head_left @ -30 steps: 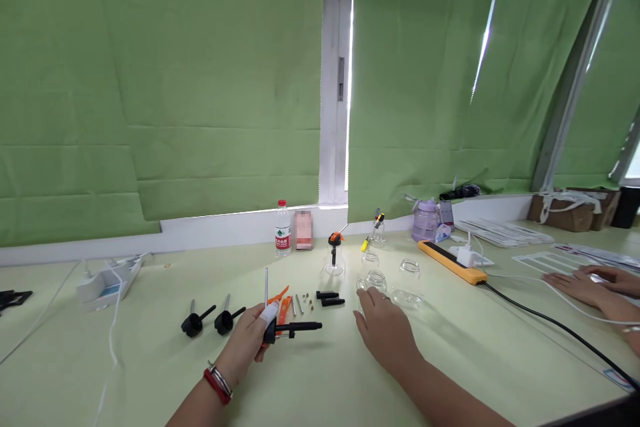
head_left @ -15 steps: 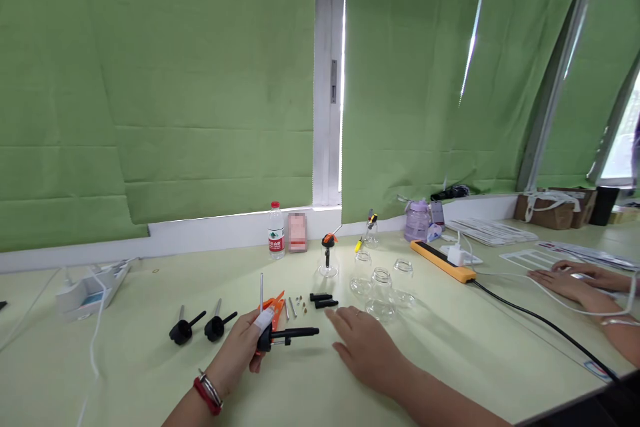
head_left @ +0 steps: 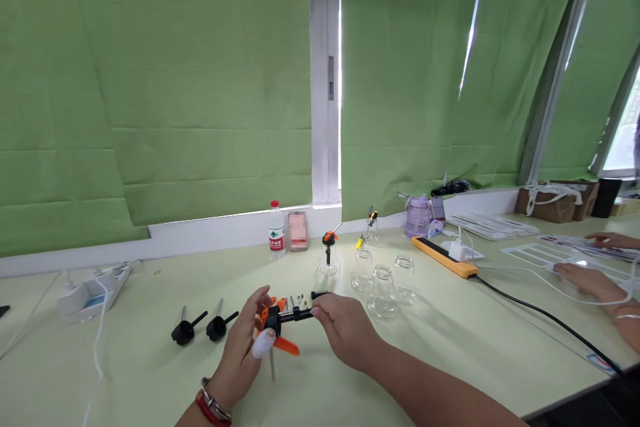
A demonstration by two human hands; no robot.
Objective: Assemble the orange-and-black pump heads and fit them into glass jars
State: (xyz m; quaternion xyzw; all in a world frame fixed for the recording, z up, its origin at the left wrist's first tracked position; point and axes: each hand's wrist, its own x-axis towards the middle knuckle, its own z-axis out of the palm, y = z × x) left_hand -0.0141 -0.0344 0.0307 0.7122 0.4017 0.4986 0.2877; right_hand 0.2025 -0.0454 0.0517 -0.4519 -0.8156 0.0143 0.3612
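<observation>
Two hands were on it! We had the black-and-orange assembly [head_left: 273, 321] level between them: our left hand [head_left: 240, 350] held its black body, thumb and fingers loosely curled, and our right hand [head_left: 347, 330] pinched the end of its shaft [head_left: 296, 314], fingers closed. That right hand partly hid a black tube [head_left: 319, 294] behind; two black caps [head_left: 217, 328] lay left, three glass jars [head_left: 383, 290] stood beyond, right.
</observation>
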